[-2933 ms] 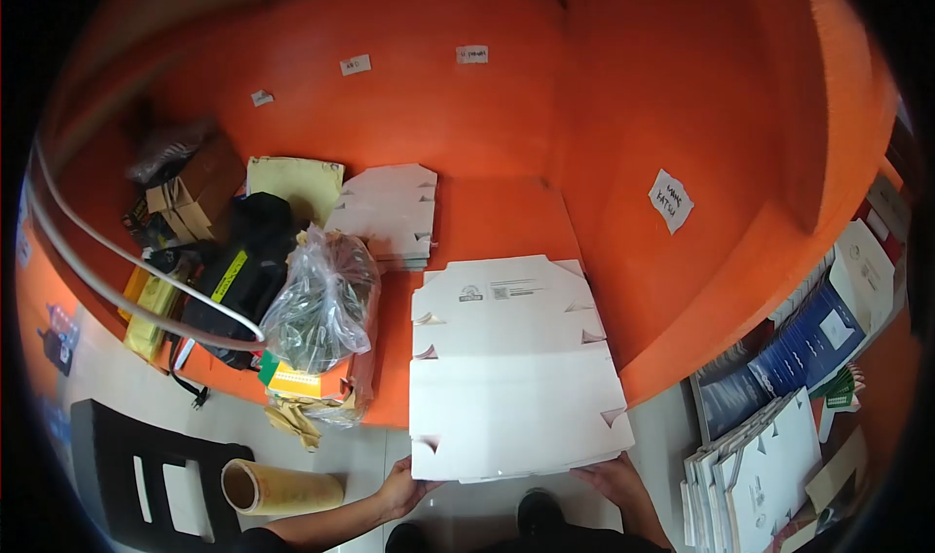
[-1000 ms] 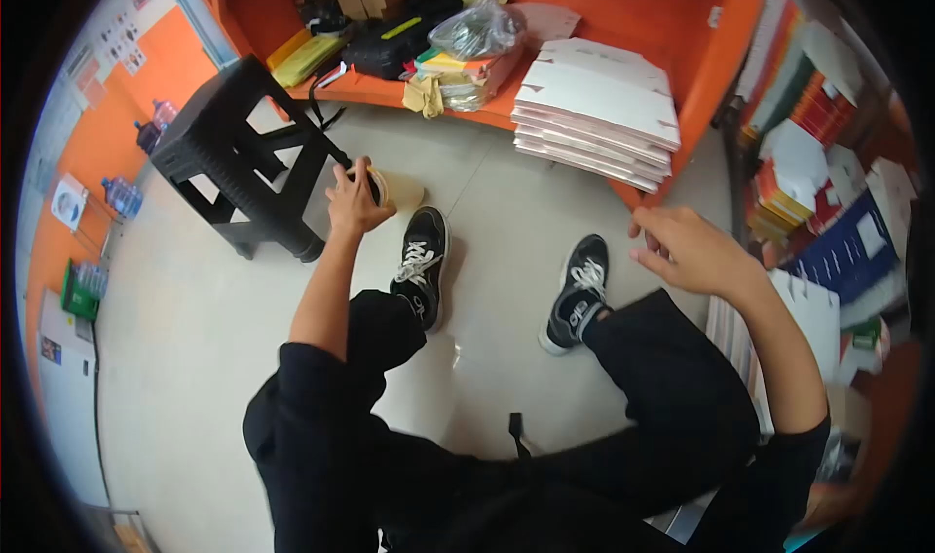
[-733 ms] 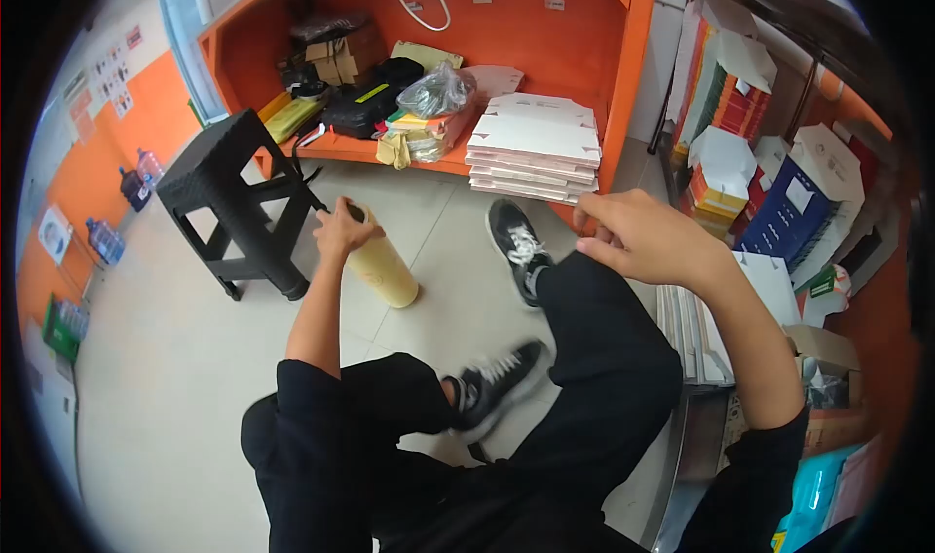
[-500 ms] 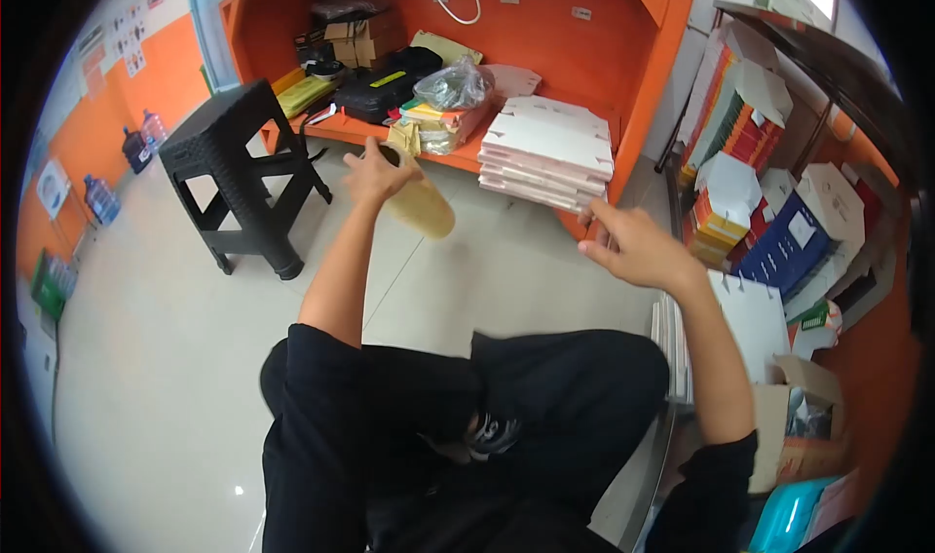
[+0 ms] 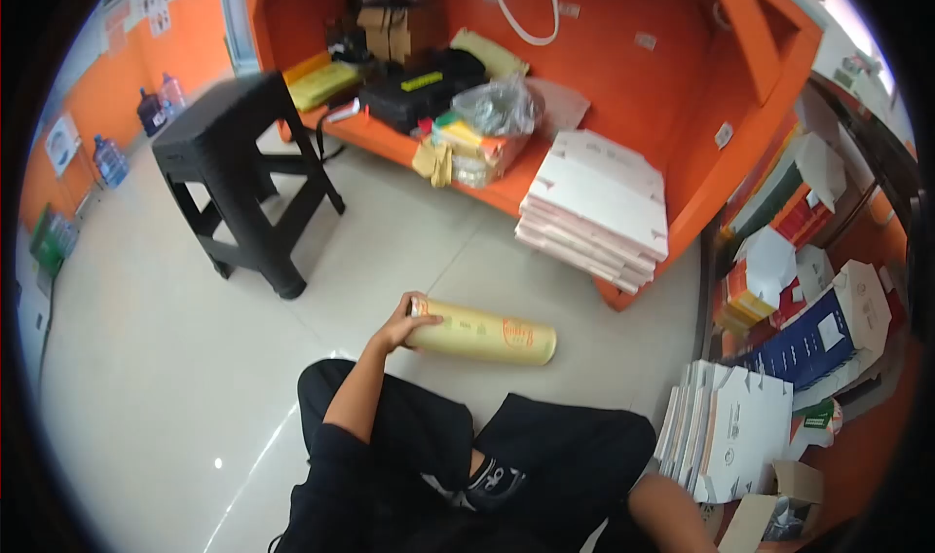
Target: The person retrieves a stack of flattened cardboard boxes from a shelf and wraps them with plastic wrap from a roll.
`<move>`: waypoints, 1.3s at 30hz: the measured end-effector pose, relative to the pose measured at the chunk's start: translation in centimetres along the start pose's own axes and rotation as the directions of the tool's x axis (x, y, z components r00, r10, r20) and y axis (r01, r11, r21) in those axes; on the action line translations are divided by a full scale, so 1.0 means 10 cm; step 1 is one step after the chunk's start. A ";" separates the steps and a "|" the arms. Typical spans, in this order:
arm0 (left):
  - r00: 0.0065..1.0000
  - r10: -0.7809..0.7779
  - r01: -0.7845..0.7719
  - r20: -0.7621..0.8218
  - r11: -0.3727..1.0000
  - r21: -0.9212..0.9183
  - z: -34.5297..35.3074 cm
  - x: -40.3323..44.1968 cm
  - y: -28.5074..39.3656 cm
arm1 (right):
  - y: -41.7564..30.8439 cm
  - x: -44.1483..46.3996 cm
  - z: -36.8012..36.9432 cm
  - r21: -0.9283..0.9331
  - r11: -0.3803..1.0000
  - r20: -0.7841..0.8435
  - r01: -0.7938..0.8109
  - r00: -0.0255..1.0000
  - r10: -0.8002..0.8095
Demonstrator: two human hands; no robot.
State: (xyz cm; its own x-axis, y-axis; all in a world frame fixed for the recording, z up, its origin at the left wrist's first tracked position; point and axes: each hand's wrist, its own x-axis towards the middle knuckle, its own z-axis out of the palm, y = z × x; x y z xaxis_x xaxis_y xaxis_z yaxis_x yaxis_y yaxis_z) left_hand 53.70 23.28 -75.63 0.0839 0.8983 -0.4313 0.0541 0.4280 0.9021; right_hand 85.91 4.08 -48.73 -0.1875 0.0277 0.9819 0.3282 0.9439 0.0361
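My left hand (image 5: 397, 325) is closed around the left end of a pale yellow roll (image 5: 477, 333) with orange print. The roll is a long cylinder, held nearly level over the tiled floor in front of my crossed legs. Its left end is partly hidden by my fingers. Of my right arm, only a bare part shows at the lower right, beside my knee; the right hand itself is out of sight. Closest to that arm is an upright stack of flat white cartons (image 5: 745, 431).
A black plastic stool (image 5: 234, 153) stands at the left. Ahead, an orange shelf (image 5: 633, 95) holds a black case (image 5: 424, 90), plastic-wrapped packets and flat white boxes (image 5: 599, 188) near its edge. Opened cartons, including a blue box (image 5: 804, 348), crowd the right side.
The yellow roll has come nearer my legs and turned from tilted to almost level, still in my left hand. My right hand has left the white boxes and dropped out of view.
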 end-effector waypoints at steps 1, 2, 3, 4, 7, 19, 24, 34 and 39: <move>0.999 -0.049 0.049 0.006 0.999 -0.008 0.00 0.02 -0.09 | 0.07 0.03 0.11 0.025 1.000 0.044 0.003 0.999 -0.004; 0.993 -0.108 0.107 0.053 0.994 0.013 0.00 0.13 -0.10 | 0.13 0.02 0.20 0.039 0.999 0.074 0.004 0.997 -0.006; 0.984 -0.154 0.152 0.092 0.988 0.033 0.01 0.22 -0.10 | 0.19 0.03 0.27 0.050 0.999 0.095 0.008 0.995 -0.013; 0.980 -0.153 0.146 0.125 0.987 0.060 0.03 0.33 -0.19 | 0.23 0.03 0.33 0.060 0.998 0.107 0.014 0.994 -0.020; 0.990 -0.141 0.141 -0.005 0.980 0.141 0.23 0.45 -0.28 | 0.34 0.01 0.45 0.083 0.997 0.130 0.007 0.991 -0.017; 0.979 0.203 -0.124 -0.033 0.712 0.691 0.20 0.50 -0.51 | 0.49 -0.08 0.48 0.149 0.989 0.147 0.001 0.989 -0.023; 0.973 0.210 -0.216 0.097 0.675 0.705 0.07 0.37 -0.45 | 0.52 -0.13 0.45 0.174 0.985 0.152 -0.007 0.988 -0.020; 0.858 0.419 -0.483 0.297 0.461 0.744 0.34 0.20 -0.29 | 0.63 -0.37 0.22 0.200 0.956 0.183 -0.216 0.966 0.180; 0.736 0.508 -0.652 0.447 0.356 0.670 0.60 0.19 -0.29 | 1.20 -1.52 0.28 -0.130 0.329 0.358 -0.935 0.266 0.895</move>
State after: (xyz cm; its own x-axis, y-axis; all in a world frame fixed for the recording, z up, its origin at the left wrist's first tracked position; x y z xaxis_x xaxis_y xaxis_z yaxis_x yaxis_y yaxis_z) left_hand 59.66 23.18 -79.15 0.5338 0.8348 0.1349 0.6311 -0.4995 0.5935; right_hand 90.08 15.88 -63.73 -0.0873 0.9701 0.2264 0.4039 0.2422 -0.8821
